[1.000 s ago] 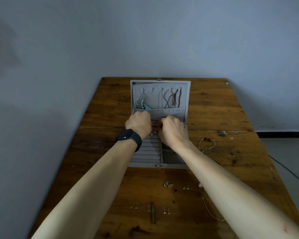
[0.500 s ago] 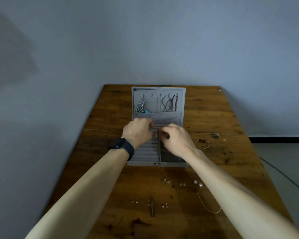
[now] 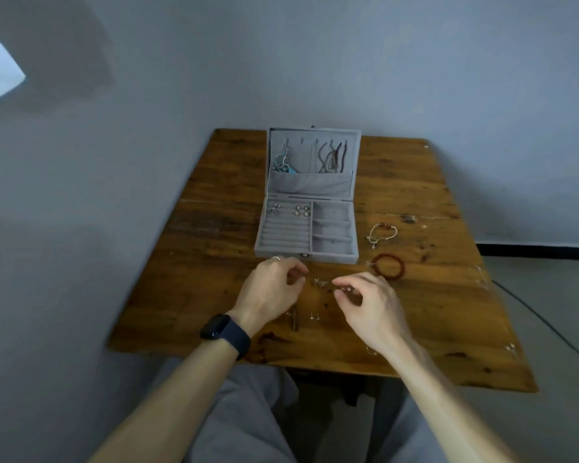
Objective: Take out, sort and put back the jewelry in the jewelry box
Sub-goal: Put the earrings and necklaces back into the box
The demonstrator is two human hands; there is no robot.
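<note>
While poised low over the table (image 3: 214, 235), just short of the open box (image 3: 281, 252): left hand (image 3: 274, 289) loosely curled, thumb and forefinger apart, nothing seen in them; right hand (image 3: 368, 304) curled, fingertips (image 3: 340, 285) down at tiny studs (image 3: 347, 289), grip impossible to tell. Between the two, loose earrings (image 3: 321, 282). Nearer, a stud pair (image 3: 314, 316), more half hidden behind the left hand, watch (image 3: 224, 330) at its wrist. Tucked in the box's far ring roll, two earring pairs (image 3: 302, 211). Hung in the upright lid (image 3: 301, 158), necklaces (image 3: 333, 157). Right of the box, a cord bracelet (image 3: 383, 225) and a red bracelet (image 3: 388, 255).
</note>
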